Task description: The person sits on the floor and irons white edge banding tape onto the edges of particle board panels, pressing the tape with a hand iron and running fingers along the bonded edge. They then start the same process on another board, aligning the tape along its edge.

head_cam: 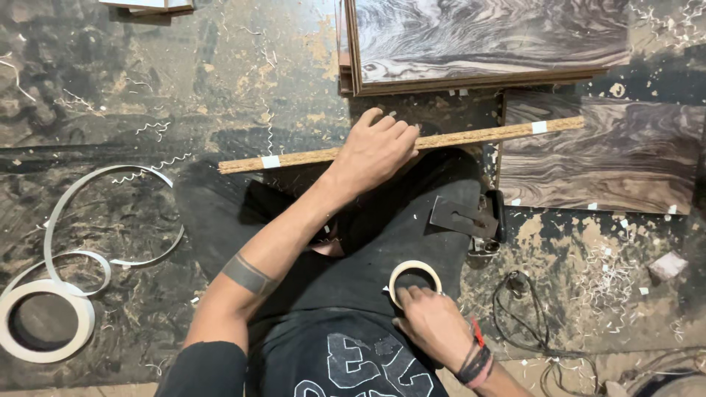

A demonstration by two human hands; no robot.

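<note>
My left hand [376, 151] rests on top of a long narrow particle-board strip [471, 136] that stands on edge across my lap, fingers curled over its upper face. White tape patches sit on the strip near both ends. My right hand [432, 323] holds a small roll of masking tape [414, 277] against my dark trousers. A flat dark hand tool [467, 218] lies on my right leg.
A dark wood-grain laminate panel [610, 158] lies on the floor to the right, a stack of similar panels [478, 40] beyond it. A coil of white edge banding [51, 301] loops at the left. Shavings and a black cable [526, 309] litter the floor.
</note>
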